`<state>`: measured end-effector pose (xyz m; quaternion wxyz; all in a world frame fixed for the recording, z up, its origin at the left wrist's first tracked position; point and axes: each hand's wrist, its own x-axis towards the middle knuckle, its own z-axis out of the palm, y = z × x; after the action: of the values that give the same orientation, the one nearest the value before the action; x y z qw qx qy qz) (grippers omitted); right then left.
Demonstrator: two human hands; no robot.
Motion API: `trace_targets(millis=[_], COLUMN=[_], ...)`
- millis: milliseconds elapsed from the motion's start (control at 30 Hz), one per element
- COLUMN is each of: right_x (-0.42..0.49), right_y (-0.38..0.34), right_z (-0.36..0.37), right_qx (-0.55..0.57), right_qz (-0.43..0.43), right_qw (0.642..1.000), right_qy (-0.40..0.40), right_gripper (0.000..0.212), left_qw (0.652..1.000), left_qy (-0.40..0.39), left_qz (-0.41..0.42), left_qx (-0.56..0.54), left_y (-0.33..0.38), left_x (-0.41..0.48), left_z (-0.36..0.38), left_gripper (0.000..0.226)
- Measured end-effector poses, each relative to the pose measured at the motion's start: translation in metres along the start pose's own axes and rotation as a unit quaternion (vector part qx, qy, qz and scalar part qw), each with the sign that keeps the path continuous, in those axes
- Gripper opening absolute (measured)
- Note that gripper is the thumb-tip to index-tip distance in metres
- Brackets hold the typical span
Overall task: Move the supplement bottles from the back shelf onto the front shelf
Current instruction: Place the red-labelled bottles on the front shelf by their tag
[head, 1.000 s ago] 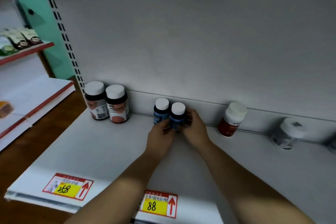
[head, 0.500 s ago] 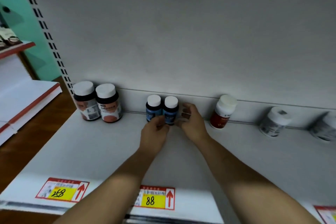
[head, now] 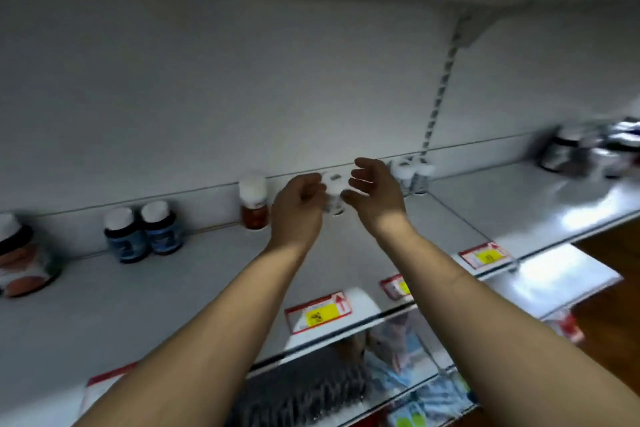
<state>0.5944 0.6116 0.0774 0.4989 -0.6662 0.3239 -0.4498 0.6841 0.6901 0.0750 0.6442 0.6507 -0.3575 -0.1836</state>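
Note:
A small white supplement bottle [head: 333, 196] stands at the back of the white shelf [head: 194, 274], against the rear panel. My left hand [head: 298, 206] is at its left side with fingers loosely curled. My right hand [head: 375, 192] is at its right side, fingers spread and thumb near the bottle. Blur hides whether either hand touches it. A red bottle with a white cap [head: 254, 204] stands just left of my left hand. Two blue bottles [head: 143, 236] stand together farther left, at the back.
A dark bottle with an orange label [head: 20, 260] sits at the far left. Two more white bottles [head: 412, 173] stand by the upright at the back right, with dark blurred containers [head: 571, 152] beyond. Price tags [head: 318, 312] line the shelf's front edge; packaged goods lie on the shelf below.
Both hands have left the two blue bottles and moved right, past the red bottle, to the white bottle. The view has swung right and tilted.

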Motion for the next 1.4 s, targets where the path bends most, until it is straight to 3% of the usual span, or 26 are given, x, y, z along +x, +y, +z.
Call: trace_targets(millis=[167, 467, 833, 1167, 1400], right_x=[0.008, 0.014, 0.101, 0.243, 0.339], right_y=[0.012, 0.04, 0.129, 0.182, 0.25], right_z=[-0.151, -0.46, -0.683, -0.849, -0.913], right_qx=[-0.002, -0.062, -0.078, -0.104, -0.111], right_qz=[-0.007, 0.035, 0.067, 0.099, 0.119], right_qw=[0.997, 0.985, 0.97, 0.973, 0.985], right_qy=[0.078, 0.157, 0.219, 0.182, 0.049], right_gripper=[0.047, 0.045, 0.041, 0.036, 0.041], left_qw=[0.999, 0.984, 0.967, 0.974, 0.995], left_qy=[-0.043, -0.16, -0.243, -0.222, -0.087], left_qz=[0.032, 0.008, 0.043, 0.03, -0.024], left_qx=[-0.003, -0.082, -0.07, 0.025, 0.044], left_y=[0.025, 0.073, 0.069, 0.086, 0.05], left_x=[-0.024, -0.086, -0.062, 0.016, 0.037], left_z=[0.143, 0.42, 0.696, 0.884, 0.968], left_gripper=[0.024, 0.023, 0.022, 0.026, 0.025])
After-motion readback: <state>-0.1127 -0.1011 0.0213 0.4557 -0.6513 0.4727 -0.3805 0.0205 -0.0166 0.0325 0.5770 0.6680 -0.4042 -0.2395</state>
